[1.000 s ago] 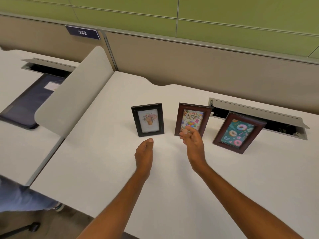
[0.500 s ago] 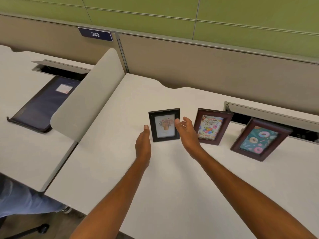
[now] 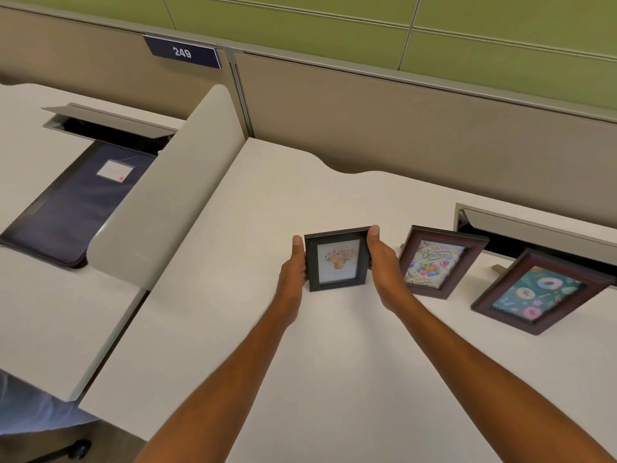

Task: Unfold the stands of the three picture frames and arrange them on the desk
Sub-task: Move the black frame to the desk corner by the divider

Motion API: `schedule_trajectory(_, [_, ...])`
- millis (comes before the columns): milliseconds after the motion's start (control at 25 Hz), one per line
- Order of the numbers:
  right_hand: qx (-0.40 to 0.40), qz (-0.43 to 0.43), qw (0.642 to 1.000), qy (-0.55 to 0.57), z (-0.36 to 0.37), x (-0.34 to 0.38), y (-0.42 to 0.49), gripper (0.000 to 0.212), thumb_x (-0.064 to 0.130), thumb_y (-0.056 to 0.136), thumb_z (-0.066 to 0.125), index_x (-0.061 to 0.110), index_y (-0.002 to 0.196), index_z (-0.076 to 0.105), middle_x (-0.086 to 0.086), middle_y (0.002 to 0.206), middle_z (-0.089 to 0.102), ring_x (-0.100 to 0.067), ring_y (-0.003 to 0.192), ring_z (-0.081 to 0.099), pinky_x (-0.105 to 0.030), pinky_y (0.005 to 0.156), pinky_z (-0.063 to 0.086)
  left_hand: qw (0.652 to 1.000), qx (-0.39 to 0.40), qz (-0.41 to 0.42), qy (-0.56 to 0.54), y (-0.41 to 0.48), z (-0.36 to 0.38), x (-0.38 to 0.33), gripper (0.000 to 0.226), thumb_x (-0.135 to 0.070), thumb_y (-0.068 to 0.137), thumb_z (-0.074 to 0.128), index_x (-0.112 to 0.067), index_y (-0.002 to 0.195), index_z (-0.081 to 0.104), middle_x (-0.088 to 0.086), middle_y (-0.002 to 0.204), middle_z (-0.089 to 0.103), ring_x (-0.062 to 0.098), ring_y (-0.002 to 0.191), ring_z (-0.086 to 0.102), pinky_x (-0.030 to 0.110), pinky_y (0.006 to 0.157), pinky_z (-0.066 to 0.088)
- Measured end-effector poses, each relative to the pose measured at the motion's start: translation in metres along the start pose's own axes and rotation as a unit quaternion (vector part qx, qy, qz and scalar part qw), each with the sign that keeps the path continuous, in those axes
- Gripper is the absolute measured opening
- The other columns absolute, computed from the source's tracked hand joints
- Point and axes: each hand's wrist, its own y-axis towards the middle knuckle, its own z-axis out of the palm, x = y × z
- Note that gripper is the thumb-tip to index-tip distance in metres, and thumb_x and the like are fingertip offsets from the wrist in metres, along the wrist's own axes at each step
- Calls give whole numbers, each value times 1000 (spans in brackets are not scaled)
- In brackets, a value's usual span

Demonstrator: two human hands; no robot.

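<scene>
picture frames all stand propped along the bench [image 3: 334,379]: the black frame [image 3: 338,261], the birthday frame [image 3: 434,262] and the donut frame [image 3: 537,292]. left hand [image 3: 293,275] and right hand [image 3: 384,272] clasp the black frame's sides, fingers around its edges. only final straightening looks left.

Three frames stand in a row on the desk [image 3: 334,379]: the flower frame [image 3: 338,261] leftmost, the birthday frame [image 3: 434,264] just right of it, the donut frame [image 3: 537,292] farthest right (before a cable hatch [image 3: 534,228]). The left hand [image 3: 293,274] and right hand [image 3: 384,267] flank the flower frame, touching its sides. Left of the desk, beyond a divider [image 3: 167,208], a folder [image 3: 76,202] lies on the neighbouring desk.
</scene>
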Motion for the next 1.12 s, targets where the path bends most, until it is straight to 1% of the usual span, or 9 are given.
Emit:
schedule_trajectory(80, [-5,13,1000,-3,4,-1,5,70,89,91,36,34,105,77,17,96,82,4,87,76,-6,61,54,1000,6,-4,-20,4,-1,-2,57,-93,86,31,-64,92,80,-26,101,82,-6,96,78,24,88,53])
schedule_trajectory(280, [-18,21,1000,13,20,5,18,76,92,85,37,31,107,76,16,97,82,3,86,76,-6,61,53,998,-15,-7,-54,16,-9,-8,53,-93,81,35,-65,86,79,-27,96,82,-7,90,78,23,84,53])
schedule_trajectory(440, [-28,17,999,12,41,23,36,69,87,90,34,33,104,75,18,95,81,2,86,76,-8,65,53,998,-39,15,-43,28,-20,-30,46,-92,79,38,-68,84,77,-30,94,81,-10,89,77,19,81,54])
schedule_trajectory(560, [-9,1,1000,12,65,42,52,65,85,90,31,37,106,72,16,103,79,-3,95,75,-9,66,54,996,-55,56,-32,40,-34,-53,41,-85,88,45,-63,89,80,-24,100,83,-4,92,78,12,71,58])
schedule_trajectory(640, [2,-11,1000,17,84,55,66,59,78,99,29,38,108,72,16,108,78,-3,95,74,-7,64,54,994,-69,82,-24,54,-46,-69,42,-79,96,47,-56,94,82,-18,104,84,0,95,79,10,68,58])
schedule_trajectory(720, [10,-18,1000,20,105,67,84,56,73,104,29,38,109,72,16,106,78,0,89,75,-6,61,54,991,-88,97,-16,72,-61,-86,48,-79,96,47,-46,99,83,-13,105,84,4,96,80,11,69,59])
schedule_trajectory(800, [22,-27,999,21,126,79,106,57,74,104,29,38,109,72,15,105,79,3,84,77,-7,60,55,989,-103,105,-18,94,-76,-103,53,-81,95,47,-40,104,81,-11,107,84,6,97,80,13,69,60])
schedule_trajectory(920, [41,-38,998,23,158,97,145,59,79,101,31,38,107,73,13,102,80,3,81,77,-10,60,56,986,-116,118,-27,131,-98,-126,53,-81,95,45,-41,107,78,-15,105,84,3,96,80,13,68,61])
schedule_trajectory(1120, [49,-56,997,20,200,129,208,64,85,94,36,34,101,74,9,96,82,-4,84,79,-19,67,59,982,-116,140,-41,189,-127,-162,59,-80,100,32,-42,120,73,-18,110,83,1,103,79,20,79,60])
